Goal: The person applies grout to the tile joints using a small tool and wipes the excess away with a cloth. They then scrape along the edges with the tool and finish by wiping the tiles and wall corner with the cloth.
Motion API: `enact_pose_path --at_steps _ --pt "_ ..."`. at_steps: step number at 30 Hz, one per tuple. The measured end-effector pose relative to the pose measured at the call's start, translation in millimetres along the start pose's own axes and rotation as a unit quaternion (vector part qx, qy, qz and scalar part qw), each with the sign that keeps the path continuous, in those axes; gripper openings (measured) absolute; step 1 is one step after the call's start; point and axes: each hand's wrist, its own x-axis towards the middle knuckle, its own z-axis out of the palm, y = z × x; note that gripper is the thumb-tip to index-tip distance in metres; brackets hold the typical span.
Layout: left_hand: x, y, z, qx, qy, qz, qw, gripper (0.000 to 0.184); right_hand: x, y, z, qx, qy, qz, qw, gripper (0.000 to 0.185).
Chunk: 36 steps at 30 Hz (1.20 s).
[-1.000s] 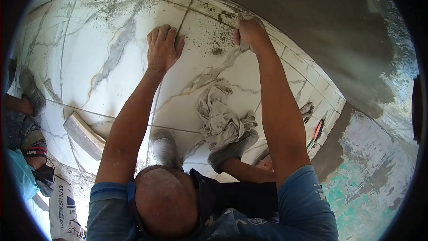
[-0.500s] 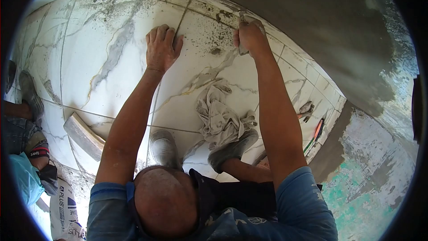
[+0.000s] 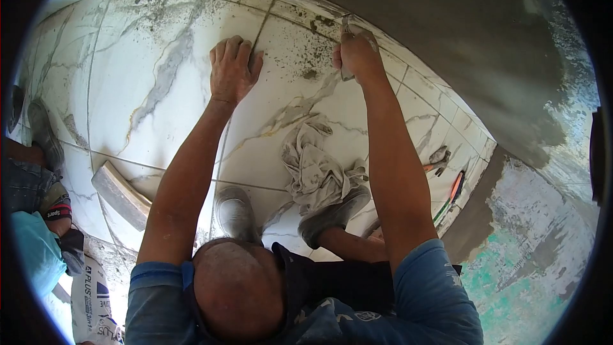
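- Rag (image 3: pixel 313 166)?
- Cloth, matt, crumpled, grey-smeared.
- Tiles (image 3: pixel 143 83) around the rag?
- Smooth, glossy, marble-look; rough gritty crumbs (image 3: pixel 310 59) beyond the rag.
- Tool (image 3: pixel 347 73) in the right hand (image 3: pixel 360 54), beyond the rag?
- Dull grey, smeared; metal or not, can't tell.
- Wall (image 3: pixel 466 45), up and right of the rag?
- Matt, cement-like, mostly smooth.
- Patch (image 3: pixel 504 268) far right of the rag?
- Rough, flaking, paint-like.
- Sack (image 3: pixel 85 300), far left of the rag?
- Printed; paper or plastic unclear.

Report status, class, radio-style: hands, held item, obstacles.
Left hand resting on tiles. Right hand gripping grey item, type unclear. Grit between hands.
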Motion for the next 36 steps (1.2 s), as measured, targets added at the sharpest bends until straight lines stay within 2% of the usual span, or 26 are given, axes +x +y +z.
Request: enact_pose_path --at_steps 1,2,3,5,6,8,9,11,15,17,18,20,21,23,27,28,29,30,32,33,35,36 --pt "0 0 0 0.003 0.000 0.002 1.000 0.028 28 23 -11 -0.234 -0.043 -0.052 0.970 0.021" --pt "0 0 0 0.005 0.000 0.004 1.000 0.028 43 35 -17 -0.455 -0.083 -0.101 0.881 0.015" --pt "0 0 0 0.005 0.000 0.004 1.000 0.028 40 32 -16 -0.455 -0.083 -0.101 0.881 0.015" --pt "1 0 0 0.002 0.007 0.006 1.000 0.028 32 26 -16 -0.332 -0.058 -0.064 0.939 0.017" --pt "1 0 0 0.002 0.007 0.005 1.000 0.028 33 32 -17 -0.332 -0.059 -0.064 0.939 0.017" --pt "0 0 1 0.001 0.012 0.009 1.000 0.027 36 53 -22 -0.262 -0.011 -0.197 0.945 0.014" --pt "0 -1 1 0.001 0.012 0.009 1.000 0.027 26 43 -17 -0.262 -0.012 -0.196 0.945 0.014" --pt "0 0 2 0.004 0.015 0.010 1.000 0.028 -3 9 -4 -0.386 0.012 -0.206 0.899 0.032" --pt "1 0 1 -0.001 0.016 0.009 1.000 0.028 7 12 -3 -0.369 -0.008 -0.194 0.909 0.028" --pt "0 0 1 0.006 0.007 0.006 1.000 0.028 25 32 -5 -0.405 0.047 -0.174 0.896 0.014" --pt "0 0 1 0.006 0.007 0.005 1.000 0.028 18 27 -4 -0.405 0.046 -0.175 0.896 0.014" --pt "0 0 1 0.004 0.004 0.005 1.000 0.029 -13 1 3 -0.298 0.059 -0.047 0.952 0.012" --pt "-1 0 1 0.004 0.003 0.006 1.000 0.029 -27 -13 9 -0.297 0.059 -0.046 0.952 0.012" --pt "0 0 1 0.008 0.001 0.006 1.000 0.029 -45 -36 19 -0.113 0.070 0.036 0.990 0.012" --pt "0 0 1 0.009 0.003 0.005 1.000 0.029 -23 -11 14 -0.143 0.065 -0.039 0.987 0.009" --pt "0 0 0 0.009 0.004 0.005 1.000 0.029 -14 -1 9 0.009 0.035 -0.011 0.999 0.008" --pt "0 0 0 0.009 0.005 0.005 1.000 0.029 -5 9 4 0.161 0.003 0.017 0.987 0.008" --pt "0 0 0 0.009 0.005 0.005 1.000 0.029 -10 2 7 0.160 0.003 0.016 0.987 0.008" --pt "0 0 1 0.000 0.014 0.008 1.000 0.029 -26 -19 17 -0.046 0.048 -0.006 0.998 0.014" --pt "0 0 1 0.000 0.014 0.008 1.000 0.029 -10 -4 11 -0.046 0.048 -0.005 0.998 0.014" --pt "1 0 0 0.006 0.008 0.007 1.000 0.029 35 42 -7 -0.158 -0.089 -0.079 0.980 0.010" --pt "-1 1 0 0.004 0.007 0.008 1.000 0.029 26 36 1 -0.158 -0.087 -0.078 0.981 0.010"
